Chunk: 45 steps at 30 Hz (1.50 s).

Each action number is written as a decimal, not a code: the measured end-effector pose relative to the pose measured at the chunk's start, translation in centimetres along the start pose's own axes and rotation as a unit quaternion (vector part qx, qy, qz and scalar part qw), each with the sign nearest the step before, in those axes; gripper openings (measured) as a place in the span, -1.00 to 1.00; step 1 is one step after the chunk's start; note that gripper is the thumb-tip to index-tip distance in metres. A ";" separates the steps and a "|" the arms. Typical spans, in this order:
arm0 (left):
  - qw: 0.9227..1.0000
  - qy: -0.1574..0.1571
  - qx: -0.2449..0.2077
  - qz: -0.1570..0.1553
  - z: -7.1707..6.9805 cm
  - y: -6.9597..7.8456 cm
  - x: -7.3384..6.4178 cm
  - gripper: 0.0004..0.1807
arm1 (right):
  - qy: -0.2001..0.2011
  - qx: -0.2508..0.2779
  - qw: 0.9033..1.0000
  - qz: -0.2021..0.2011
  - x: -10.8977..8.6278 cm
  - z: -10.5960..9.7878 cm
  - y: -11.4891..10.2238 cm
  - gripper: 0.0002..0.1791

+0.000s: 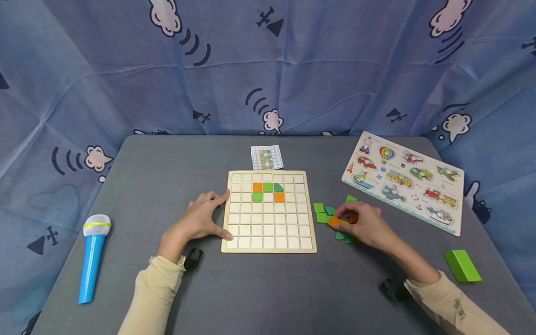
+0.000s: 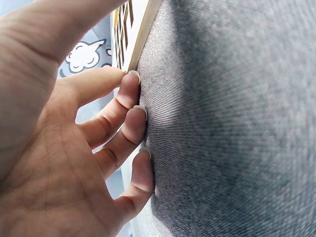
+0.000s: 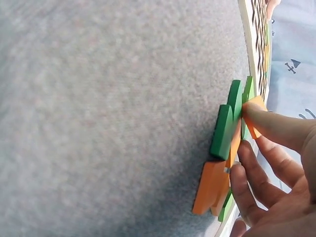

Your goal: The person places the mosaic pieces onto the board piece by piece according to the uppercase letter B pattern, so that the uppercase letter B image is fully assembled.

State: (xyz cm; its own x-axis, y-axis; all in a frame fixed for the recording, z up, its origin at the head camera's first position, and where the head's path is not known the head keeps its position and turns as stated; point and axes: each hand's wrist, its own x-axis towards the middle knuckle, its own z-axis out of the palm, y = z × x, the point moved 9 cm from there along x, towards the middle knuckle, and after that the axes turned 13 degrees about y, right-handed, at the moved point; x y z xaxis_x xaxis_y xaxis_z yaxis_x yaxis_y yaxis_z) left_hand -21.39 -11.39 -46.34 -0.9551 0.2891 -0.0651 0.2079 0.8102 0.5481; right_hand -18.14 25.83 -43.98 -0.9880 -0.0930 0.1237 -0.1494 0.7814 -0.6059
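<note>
A wooden grid board [image 1: 269, 218] lies in the middle, with orange and green tiles [image 1: 268, 187] set in several of its upper cells. My left hand [image 1: 200, 217] rests along the board's left side, thumb on the lower corner and forefinger at the edge higher up. Its other fingertips [image 2: 134, 123] touch the cloth in the left wrist view. Between thumb and forefinger, my right hand [image 1: 363, 225] pinches an orange square tile [image 3: 256, 114] over a loose pile. Dark green pieces [image 3: 223, 131] and another orange tile [image 3: 210, 185] lie beneath that hand, which partly hides the pile in the head view.
A small printed pattern card [image 1: 266, 157] lies just behind the board. A picture puzzle board [image 1: 406, 181] sits at the back right, and a green block [image 1: 462, 265] is at the right. On the far left lies a blue toy microphone [image 1: 93, 260].
</note>
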 end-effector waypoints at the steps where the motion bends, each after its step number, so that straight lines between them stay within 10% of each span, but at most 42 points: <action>1: 1.000 0.000 0.001 0.001 0.0 0.0 0.0 0.40 | 0.003 0.001 1.000 0.002 0.1 0.0 -0.1 -0.85; 21: 1.000 -0.001 0.004 -0.007 0.1 -0.4 0.0 0.38 | 0.039 0.130 0.991 0.014 4.5 5.4 -6.4 -0.87; 45: 1.000 -0.005 0.006 -0.008 0.0 -0.2 0.1 0.38 | 0.004 0.136 0.990 0.035 6.9 11.6 -12.1 -0.94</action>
State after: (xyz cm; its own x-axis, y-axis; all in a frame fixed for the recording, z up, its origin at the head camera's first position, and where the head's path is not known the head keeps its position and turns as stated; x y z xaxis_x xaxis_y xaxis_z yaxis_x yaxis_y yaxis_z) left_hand -21.52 -11.57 -46.45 -0.9562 0.2810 -0.0823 0.1950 0.8208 0.5369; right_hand -23.57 8.56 -44.87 -0.9961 -0.0384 0.0795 -0.0868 0.5903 -0.8025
